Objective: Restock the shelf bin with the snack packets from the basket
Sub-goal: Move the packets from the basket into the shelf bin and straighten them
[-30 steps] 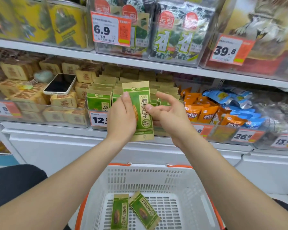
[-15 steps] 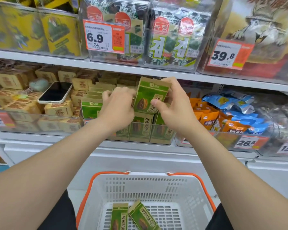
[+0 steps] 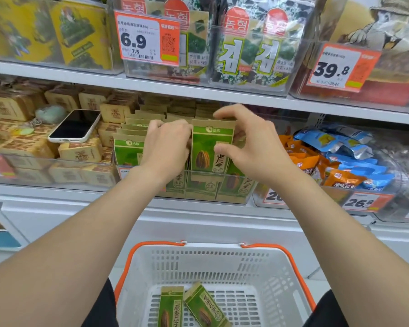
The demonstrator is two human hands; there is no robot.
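Slotting packet [image 3: 209, 147] upright at the shelf bin [image 3: 200, 200] front edge | right hand [image 3: 250, 149] pinches its top, thumb on face | left hand [image 3: 165, 147] hooks standing row [image 3: 130, 147] aside | best: push straight down, corners level | two packets [image 3: 172, 308] wait on basket [image 3: 281, 279] floor

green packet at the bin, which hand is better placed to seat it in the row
Right, probably. The right hand pinches the green packet, thumb on its front, fingers over its top. The left hand sits beside it among the shelf bin rows, fingertips hidden.
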